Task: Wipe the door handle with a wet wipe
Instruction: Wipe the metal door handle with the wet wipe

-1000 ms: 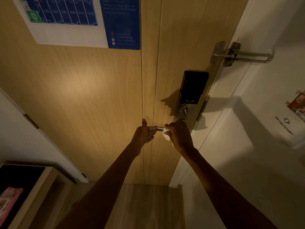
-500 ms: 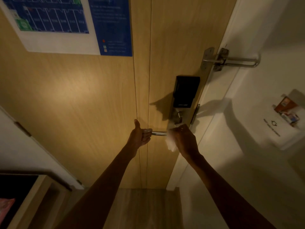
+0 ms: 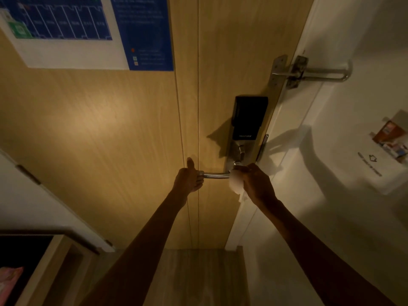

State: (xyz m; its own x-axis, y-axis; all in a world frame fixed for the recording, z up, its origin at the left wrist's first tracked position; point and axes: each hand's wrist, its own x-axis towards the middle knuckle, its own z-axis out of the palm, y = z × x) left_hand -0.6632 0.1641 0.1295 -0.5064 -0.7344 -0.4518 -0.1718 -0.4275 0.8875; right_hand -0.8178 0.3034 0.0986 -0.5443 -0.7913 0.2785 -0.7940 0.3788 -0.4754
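While your left hand (image 3: pixel 187 178) grips the free end of the handle (image 3: pixel 217 175), your right hand (image 3: pixel 257 184) presses a crumpled white wipe (image 3: pixel 236 186) around its other end.

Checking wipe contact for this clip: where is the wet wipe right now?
In the head view, the wet wipe is bunched in the right hand, pressed on the door handle at its lock-plate end; the left hand grips the free end.

Left hand (image 3: pixel 187 178) gripping the door handle (image 3: pixel 217 175) end, right hand (image 3: pixel 257 185) with wet wipe (image 3: pixel 236 184) at its base.
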